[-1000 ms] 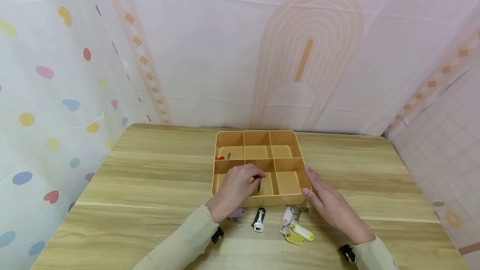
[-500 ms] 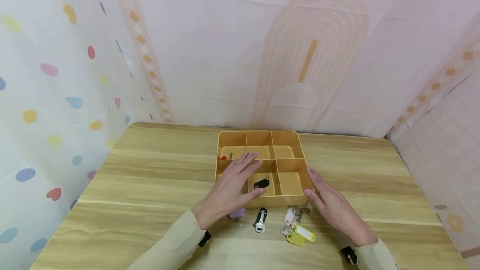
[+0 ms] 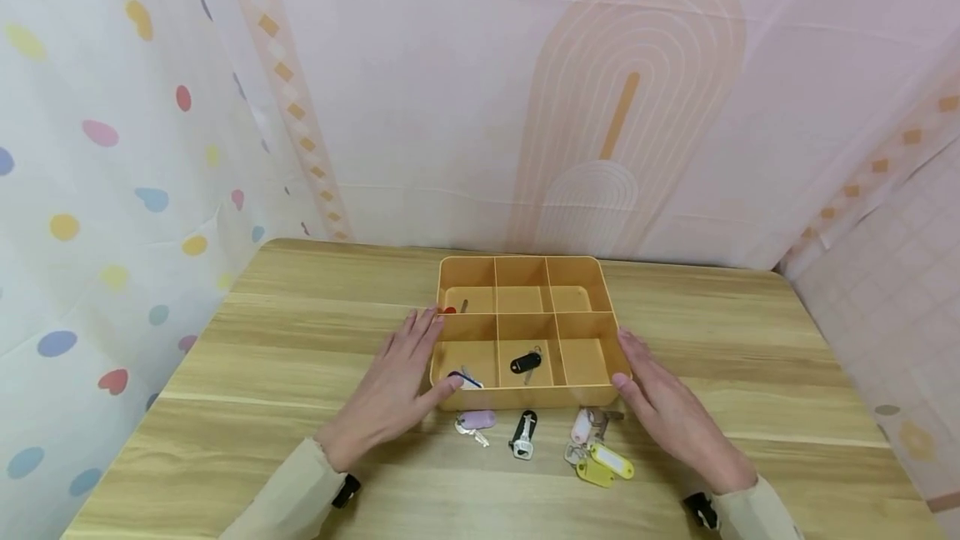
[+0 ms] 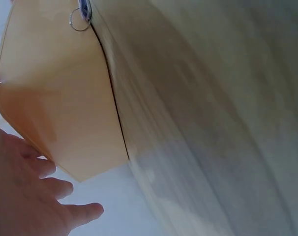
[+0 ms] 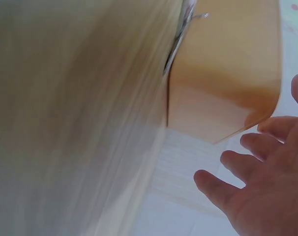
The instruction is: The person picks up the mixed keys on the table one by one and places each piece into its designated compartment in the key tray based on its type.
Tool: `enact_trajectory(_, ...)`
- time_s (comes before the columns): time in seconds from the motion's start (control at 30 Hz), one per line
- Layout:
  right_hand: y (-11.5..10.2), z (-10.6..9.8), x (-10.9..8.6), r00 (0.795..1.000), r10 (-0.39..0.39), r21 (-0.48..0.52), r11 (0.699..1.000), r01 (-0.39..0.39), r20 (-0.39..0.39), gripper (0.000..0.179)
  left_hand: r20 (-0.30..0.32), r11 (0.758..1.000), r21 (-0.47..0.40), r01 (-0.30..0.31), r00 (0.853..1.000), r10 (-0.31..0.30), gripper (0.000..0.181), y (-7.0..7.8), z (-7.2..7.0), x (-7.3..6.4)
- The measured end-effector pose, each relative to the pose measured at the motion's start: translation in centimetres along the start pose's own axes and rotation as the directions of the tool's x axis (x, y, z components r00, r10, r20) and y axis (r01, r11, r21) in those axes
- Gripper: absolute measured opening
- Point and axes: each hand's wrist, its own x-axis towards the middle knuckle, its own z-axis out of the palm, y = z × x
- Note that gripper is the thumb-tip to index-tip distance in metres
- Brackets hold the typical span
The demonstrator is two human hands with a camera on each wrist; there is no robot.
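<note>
An orange six-compartment organizer box (image 3: 517, 397) stands on the table between both hands. My left hand (image 3: 390, 390) lies along its left side, fingers straight, thumb at the front-left corner. Along the right side rests my right hand (image 3: 671, 411), fingertips at the wall and thumb near the front corner; both hold nothing. A black key tag (image 3: 526, 362) with a key lies in the front middle compartment. The front left one holds a blue-edged tag (image 3: 468, 377), partly behind the thumb. Part of a red tag (image 3: 449, 310) shows in the back left compartment.
In front of the box lie a purple key tag (image 3: 477, 419), a key on a black tag (image 3: 523, 435), a pink key tag (image 3: 581, 426) and yellow key tags (image 3: 612, 460) with keys. A patterned cloth (image 3: 420, 107) hangs behind the wooden table (image 3: 300, 340).
My left hand let go of the black key tag in the front middle compartment, then moved out left to the box's left side. My right hand has stayed at the right side.
</note>
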Motion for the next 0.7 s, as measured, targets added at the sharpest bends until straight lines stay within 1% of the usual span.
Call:
enact_trajectory(0.13, -0.8, 0.1, -0.9, 0.997, -0.038, -0.019, 0.999, 0.037, -0.066, 0.063, 0.047, 1.000, 0.028, -0.008, 0.999, 0.007, 0.090, -0.2, 0.1, 0.0)
enact_trajectory(0.2, -1.4, 0.2, -1.5, 0.993, -0.046, -0.025, 0.999, 0.044, -0.106, 0.063, 0.063, 0.999, 0.041, -0.011, 0.998, 0.008, 0.090, -0.3, 0.0, 0.0)
enact_trajectory(0.23, -1.8, 0.3, -1.8, 0.989, -0.058, -0.028, 0.998, 0.055, -0.139, 0.061, 0.068, 0.999, 0.047, -0.009, 0.998, 0.006, 0.090, -0.3, 0.0, 0.0)
enact_trajectory(0.3, -2.4, 0.5, -2.2, 0.975, -0.082, -0.031, 0.997, 0.077, -0.207, 0.057, 0.074, 0.998, 0.061, -0.009, 0.997, 0.005, 0.090, -0.3, -0.1, -0.1)
enact_trajectory(0.43, -3.5, 0.9, -2.7, 0.928, -0.132, -0.019, 0.991, 0.134, -0.348, 0.050, 0.077, 0.996, 0.085, -0.012, 0.997, 0.005, 0.091, -0.2, -0.2, 0.1)
enact_trajectory(0.53, -4.5, 1.2, -2.9, 0.913, -0.163, -0.007, 0.985, 0.173, -0.373, 0.049, 0.080, 0.995, 0.097, -0.015, 0.997, 0.007, 0.092, -0.2, -0.2, 0.1)
enact_trajectory(0.7, -5.9, 2.0, -3.0, 0.911, -0.223, -0.011, 0.972, 0.234, -0.345, 0.049, 0.081, 0.994, 0.106, -0.024, 0.997, 0.016, 0.092, -0.2, -0.2, 0.0)
